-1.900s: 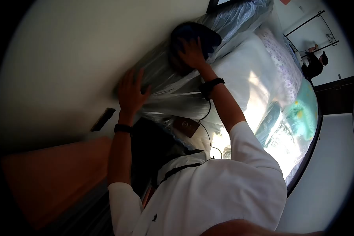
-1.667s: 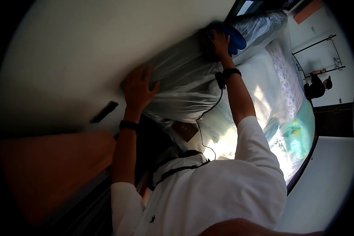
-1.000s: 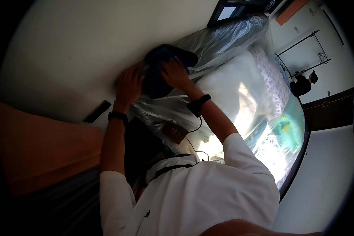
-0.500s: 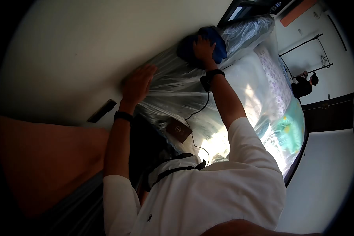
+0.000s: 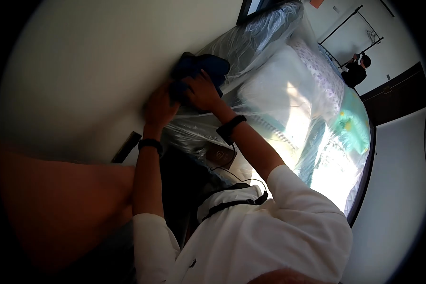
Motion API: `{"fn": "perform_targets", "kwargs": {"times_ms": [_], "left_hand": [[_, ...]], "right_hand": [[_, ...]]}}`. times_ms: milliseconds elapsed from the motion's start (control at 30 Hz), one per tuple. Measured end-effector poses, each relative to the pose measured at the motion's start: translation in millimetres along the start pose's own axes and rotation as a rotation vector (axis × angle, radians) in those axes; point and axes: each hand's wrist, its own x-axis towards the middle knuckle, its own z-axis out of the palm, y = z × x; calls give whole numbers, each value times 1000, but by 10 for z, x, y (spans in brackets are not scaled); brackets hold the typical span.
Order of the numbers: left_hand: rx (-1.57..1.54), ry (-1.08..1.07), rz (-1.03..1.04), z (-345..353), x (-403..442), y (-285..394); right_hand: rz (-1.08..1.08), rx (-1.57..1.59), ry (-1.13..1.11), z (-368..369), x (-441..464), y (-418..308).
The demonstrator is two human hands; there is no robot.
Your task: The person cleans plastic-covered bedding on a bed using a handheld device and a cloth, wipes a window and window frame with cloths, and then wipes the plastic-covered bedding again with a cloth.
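A dark blue cloth (image 5: 213, 66) lies bunched on the plastic-covered surface beside the pale wall. My right hand (image 5: 202, 92) is on its lower part, with the fingers bent into the fabric and the index finger more extended. Beside it, my left hand (image 5: 162, 108) lies against the covered surface at the wall, its fingertips at the cloth's near edge; the fingers are dim but look extended. Clear plastic sheeting (image 5: 265, 28) stretches beyond the cloth. Dark bands are on both wrists, and a thin black cable runs below the right one.
Plastic also covers a white pillow (image 5: 274, 80), a floral one (image 5: 317, 71) and green bedding (image 5: 355, 118). A brown box (image 5: 221, 156) sits near my waist. A person in black (image 5: 355, 73) is by a metal rack (image 5: 341, 23) at the far right. An orange panel (image 5: 71, 199) is at lower left.
My right hand and the blue cloth have moved back down and left, close to my left hand. Over these frames they went away from it and back repeatedly. The camera view has shifted slightly.
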Motion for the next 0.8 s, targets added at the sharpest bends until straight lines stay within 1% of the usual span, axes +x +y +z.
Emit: {"fn": "perform_targets", "kwargs": {"times_ms": [67,100,200,267,300,367,433,467,533,567,633,733,800], "left_hand": [[41,134,51,96,-15,-49],[43,146,60,60,20,-40],[48,71,-4,-7,-29,37],[84,95,21,0,-51,14],[102,90,0,4,-73,5],[106,99,65,6,-22,-5],[149,86,80,17,-41,7],[168,93,107,1,-40,8],[172,66,127,-25,0,-5],[159,59,141,-27,2,-3],[154,38,180,-29,21,50],[151,49,199,-41,-27,148],[226,51,166,-68,-5,187]], "right_hand": [[163,-89,160,11,20,409],[267,-125,135,-104,130,578],[561,-143,19,-477,451,1099],[660,-163,-49,-523,622,1583],[649,-223,-54,-513,649,1734],[597,-341,-3,-445,779,1912],[562,-447,65,-324,833,1888],[565,-411,63,-225,876,1794],[536,-472,212,-143,892,1701],[434,-540,294,-85,882,1617],[346,-488,269,-97,852,1279],[271,-352,205,-58,742,725],[250,-250,134,-21,661,351]]}}
